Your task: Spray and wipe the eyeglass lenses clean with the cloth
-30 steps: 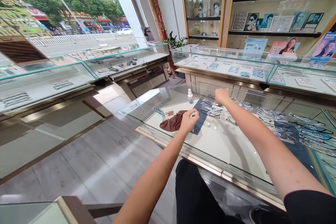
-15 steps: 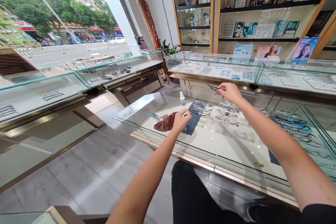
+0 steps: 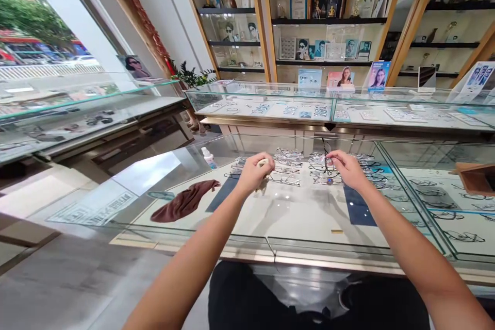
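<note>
My right hand [image 3: 347, 168] pinches a thin dark pair of glasses [image 3: 327, 157], held upright above the glass counter [image 3: 301, 216]. My left hand [image 3: 253, 171] is closed around a small pale object [image 3: 263, 163] that I cannot make out. Both hands hover over the counter's middle, a short way apart. Under the glass lie several rows of eyeglass frames [image 3: 288, 154]. A brown cloth [image 3: 183, 202] lies on the counter at the left, with a small white bottle [image 3: 208, 157] standing behind it.
More glass display cases stand behind [image 3: 270, 98] and to the left [image 3: 77, 108]. Shelves with pictures and cards [image 3: 325, 46] line the back wall. A wooden box [image 3: 475, 178] sits at the right. A potted plant [image 3: 189, 75] stands near the window.
My view has swung right. My right hand lifted the glasses off the counter and drew them toward me. My left hand moved away from the brown cloth toward the middle.
</note>
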`<state>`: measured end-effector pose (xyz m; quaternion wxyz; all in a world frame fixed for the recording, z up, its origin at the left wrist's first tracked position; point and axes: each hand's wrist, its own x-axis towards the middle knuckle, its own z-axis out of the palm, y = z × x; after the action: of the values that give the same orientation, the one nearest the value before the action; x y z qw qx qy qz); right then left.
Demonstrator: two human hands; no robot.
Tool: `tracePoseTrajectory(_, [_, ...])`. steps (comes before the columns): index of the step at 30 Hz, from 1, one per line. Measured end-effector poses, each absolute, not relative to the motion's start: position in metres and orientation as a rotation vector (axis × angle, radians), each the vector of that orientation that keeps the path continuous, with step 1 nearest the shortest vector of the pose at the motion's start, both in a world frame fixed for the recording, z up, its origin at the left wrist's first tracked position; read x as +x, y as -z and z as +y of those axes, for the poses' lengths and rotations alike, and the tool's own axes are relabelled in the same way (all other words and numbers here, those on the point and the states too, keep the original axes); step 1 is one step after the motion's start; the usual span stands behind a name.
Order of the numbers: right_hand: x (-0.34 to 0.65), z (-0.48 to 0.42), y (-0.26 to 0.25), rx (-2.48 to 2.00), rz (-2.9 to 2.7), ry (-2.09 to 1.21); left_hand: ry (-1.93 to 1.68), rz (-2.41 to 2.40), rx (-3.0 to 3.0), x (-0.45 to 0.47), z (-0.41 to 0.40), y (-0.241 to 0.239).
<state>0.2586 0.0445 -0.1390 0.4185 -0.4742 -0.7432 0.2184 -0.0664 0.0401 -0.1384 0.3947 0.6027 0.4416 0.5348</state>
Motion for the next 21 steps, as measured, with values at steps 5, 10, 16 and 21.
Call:
tracePoseTrajectory(5, [0.254,0.037,0.145,-1.183,-1.907,-0.51,-1.228,0.946,1.576,0.003,0.054,0.127])
tracePoseTrajectory(10, [0.247,0.022,0.143,-1.123,-1.979,-0.48,-1.148,0.91,1.566,0.017,0.049,0.145])
tracePoseTrajectory(16, [0.237,0.005,0.136,-1.034,-1.977,-0.549,-1.029,0.949,1.608,0.012,0.035,0.148])
tracePoseTrajectory(21, [0.232,-0.002,0.134,-0.99,-1.896,-0.617,-1.034,0.966,1.611,0.014,0.031,0.143])
